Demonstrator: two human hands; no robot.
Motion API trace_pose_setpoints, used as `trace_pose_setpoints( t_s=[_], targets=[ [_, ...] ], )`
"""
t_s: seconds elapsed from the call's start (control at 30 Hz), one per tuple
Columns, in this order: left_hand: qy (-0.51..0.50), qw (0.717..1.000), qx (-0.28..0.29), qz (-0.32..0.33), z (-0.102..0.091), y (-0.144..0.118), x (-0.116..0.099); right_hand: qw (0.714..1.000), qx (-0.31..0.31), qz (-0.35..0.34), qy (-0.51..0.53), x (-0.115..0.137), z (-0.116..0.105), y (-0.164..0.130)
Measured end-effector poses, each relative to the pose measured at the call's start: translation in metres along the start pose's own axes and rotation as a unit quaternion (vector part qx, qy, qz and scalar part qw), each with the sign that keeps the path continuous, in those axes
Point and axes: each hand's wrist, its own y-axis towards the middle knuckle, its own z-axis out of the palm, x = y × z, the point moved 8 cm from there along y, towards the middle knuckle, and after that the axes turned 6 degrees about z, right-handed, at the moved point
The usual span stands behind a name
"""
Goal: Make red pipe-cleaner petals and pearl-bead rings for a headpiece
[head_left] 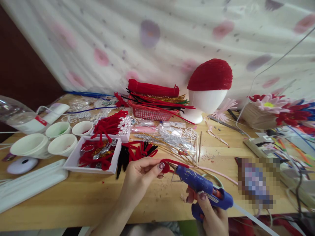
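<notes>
Between the thumb and fingers of my left hand [141, 177] is pinched a red pipe cleaner [177, 162], coiled at one end, with its tail reaching right. My right hand [213, 214] is wrapped round the handle of a blue hot glue gun [195, 178]. The gun's metal nozzle points left and meets or nearly meets the red coil; I cannot tell if they touch. A white glue stick [253, 219] sticks out of the gun's back. Behind my left hand lie red and black pipe cleaner pieces [137, 151].
White boxes [91, 169] of red pieces and paper cups [62, 144] stand left. A pink basket [152, 113] of pipe cleaners and a foam head [205, 98] with a red cap are at the back. Right are a power strip [256, 152] and fuzzy flowers [270, 105].
</notes>
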Motion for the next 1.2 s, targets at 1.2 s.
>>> trace_pose_setpoints(
  t_s=[1.2],
  targets=[
    [0.015,0.999,-0.036,-0.015,-0.008,-0.005,-0.001,0.995,0.063,-0.071,-0.029,-0.003,-0.024,-0.005]
  ],
)
